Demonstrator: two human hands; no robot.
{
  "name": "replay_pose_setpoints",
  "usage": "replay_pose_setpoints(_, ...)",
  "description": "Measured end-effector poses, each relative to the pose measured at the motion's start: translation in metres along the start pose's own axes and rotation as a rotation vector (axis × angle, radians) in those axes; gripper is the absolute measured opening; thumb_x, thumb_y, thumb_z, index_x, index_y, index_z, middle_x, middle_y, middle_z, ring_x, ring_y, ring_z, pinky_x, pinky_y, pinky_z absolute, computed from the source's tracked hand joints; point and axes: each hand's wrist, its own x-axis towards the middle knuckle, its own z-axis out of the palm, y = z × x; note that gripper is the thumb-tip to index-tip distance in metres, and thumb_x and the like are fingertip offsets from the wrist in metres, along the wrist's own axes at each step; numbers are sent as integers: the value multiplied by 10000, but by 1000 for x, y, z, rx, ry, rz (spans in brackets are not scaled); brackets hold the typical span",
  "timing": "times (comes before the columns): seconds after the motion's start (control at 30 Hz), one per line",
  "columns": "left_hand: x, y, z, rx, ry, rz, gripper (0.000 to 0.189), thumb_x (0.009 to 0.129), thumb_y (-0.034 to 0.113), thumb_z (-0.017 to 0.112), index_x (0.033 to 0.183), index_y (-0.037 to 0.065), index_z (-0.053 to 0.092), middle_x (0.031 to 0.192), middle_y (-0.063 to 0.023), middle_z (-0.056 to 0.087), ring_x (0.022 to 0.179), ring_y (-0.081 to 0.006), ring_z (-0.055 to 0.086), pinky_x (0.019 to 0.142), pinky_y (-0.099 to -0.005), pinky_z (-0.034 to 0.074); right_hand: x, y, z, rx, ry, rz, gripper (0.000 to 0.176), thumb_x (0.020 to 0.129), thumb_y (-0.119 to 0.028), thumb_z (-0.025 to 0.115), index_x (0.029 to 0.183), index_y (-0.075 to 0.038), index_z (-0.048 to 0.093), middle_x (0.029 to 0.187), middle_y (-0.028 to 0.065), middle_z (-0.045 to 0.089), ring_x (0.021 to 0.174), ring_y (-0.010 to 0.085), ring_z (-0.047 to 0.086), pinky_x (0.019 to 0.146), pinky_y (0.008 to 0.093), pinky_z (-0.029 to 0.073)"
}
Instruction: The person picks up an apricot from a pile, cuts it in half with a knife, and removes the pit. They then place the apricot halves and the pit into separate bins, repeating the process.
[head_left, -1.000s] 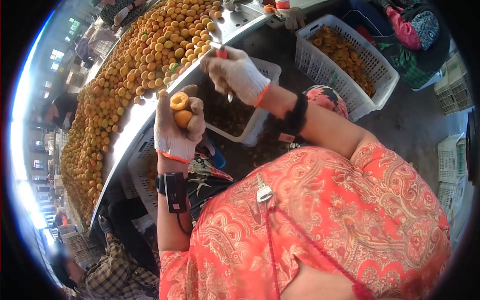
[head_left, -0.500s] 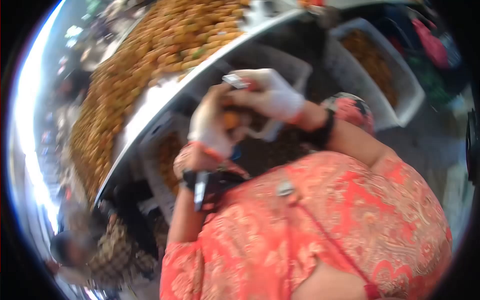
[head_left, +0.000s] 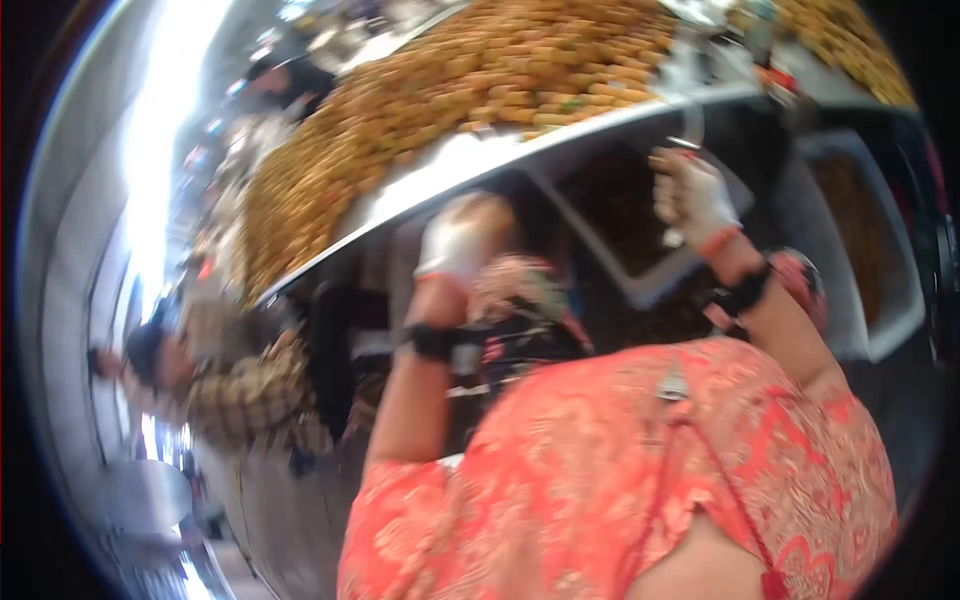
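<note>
My left hand (head_left: 455, 242), in a white glove, is smeared by motion below the front edge of the table. Its fingers blur into an orange-brown patch, and I cannot tell whether it holds something. To the right, my gloved right hand (head_left: 697, 195) is raised, its fingers closed round a small red-handled tool (head_left: 684, 147) with a metal tip. Past both hands, the white table (head_left: 455, 165) carries a wide heap of yellow-orange fruit-like pieces (head_left: 480, 75). Under the right hand stands a pale crate (head_left: 650, 285) with a dark inside.
Farther right is another pale crate (head_left: 885, 340) with brownish-orange contents. On the left, a person in a checked shirt (head_left: 240, 405) sits close to the table. More people (head_left: 290, 80) are blurred along its far side. More yellow-orange pieces (head_left: 850, 40) lie at the upper right.
My hands were together, with an orange round piece between them and the tool's metal tip at the top. Now they are wide apart, the right one to the right. The view has turned.
</note>
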Motion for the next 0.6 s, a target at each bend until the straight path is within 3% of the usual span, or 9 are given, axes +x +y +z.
replay_pose_setpoints(0.07, 3, 29, -30, 603, 497, 6, 233, 964, 221, 623, 1136, 65, 643, 975, -48, 683, 784, -174, 657, 700, -320, 568, -6, 3, 2, -94, 91, -82, 137, 917, -179, 654, 825, -138, 562, 556, -71, 401, 414, 59, 332, 359, 254, 236)
replay_pose_setpoints(0.13, 14, 44, -119, 837, 602, -31, 205, 941, 184, 625, 1087, 48, 670, 979, -77, 699, 837, -172, 660, 719, -317, 541, -8, -1, -1, -206, 173, -70, 164, 891, -188, 682, 829, -103, 556, 593, -27, 462, 425, 92, 387, 355, 265, 302)
replay_pose_setpoints(0.17, 10, 58, -131, 1502, 752, 39, 213, 917, 190, 639, 1024, 8, 670, 962, -94, 706, 866, -168, 662, 750, -304, 523, -5, 2, -9, -235, 167, -89, 156, 883, -177, 685, 833, -104, 556, 608, -15, 486, 428, 103, 410, 354, 271, 330)
replay_pose_setpoints(0.2, 12, 71, -148, 1697, 801, 123, 217, 893, 198, 660, 941, -14, 669, 868, -75, 684, 794, -153, 634, 703, -291, 499, -3, 1, -11, -292, 219, -55, 133, 887, -168, 672, 865, -96, 562, 633, -3, 507, 447, 108, 436, 371, 278, 346)
replay_pose_setpoints(0.23, 21, 81, -163, 1288, 744, 128, 337, 879, 280, 678, 1075, 5, 677, 825, -53, 642, 736, -144, 554, 689, -314, 465, -2, 1, -16, -314, 223, -63, 124, 893, -169, 663, 891, -93, 564, 645, 0, 513, 459, 110, 448, 383, 281, 356)
replay_pose_setpoints(0.27, 30, 88, -139, 1108, 657, 242, 303, 884, 276, 673, 1070, 36, 669, 859, -28, 616, 718, -131, 511, 651, -292, 432, 0, 1, -19, -341, 222, -65, 119, 899, -169, 653, 917, -89, 566, 657, 4, 519, 471, 113, 459, 396, 285, 366)
replay_pose_setpoints(0.33, 43, 93, -64, 890, 589, 140, 277, 900, 267, 654, 1086, 61, 655, 940, -9, 622, 788, -107, 521, 696, -269, 425, 3, 2, -21, -368, 213, -63, 111, 918, -167, 622, 968, -86, 565, 670, 8, 521, 490, 116, 467, 422, 288, 379)
replay_pose_setpoints(0.5, 128, 62, 25, 1097, 187, 98, 268, 903, 241, 623, 1104, 70, 668, 949, 3, 646, 845, -127, 562, 751, -289, 446, -6, -5, -12, -298, 163, 33, 88, 948, -164, 566, 971, -84, 535, 688, 8, 508, 489, 115, 448, 438, 278, 378)
replay_pose_setpoints(0.6, 197, 24, 10, 1256, 28, 162, 258, 869, 222, 628, 1035, 41, 709, 895, -51, 696, 812, -158, 625, 749, -295, 492, -9, -12, -10, -310, 126, 80, 99, 948, -172, 564, 972, -81, 533, 688, 4, 502, 491, 108, 442, 437, 274, 371)
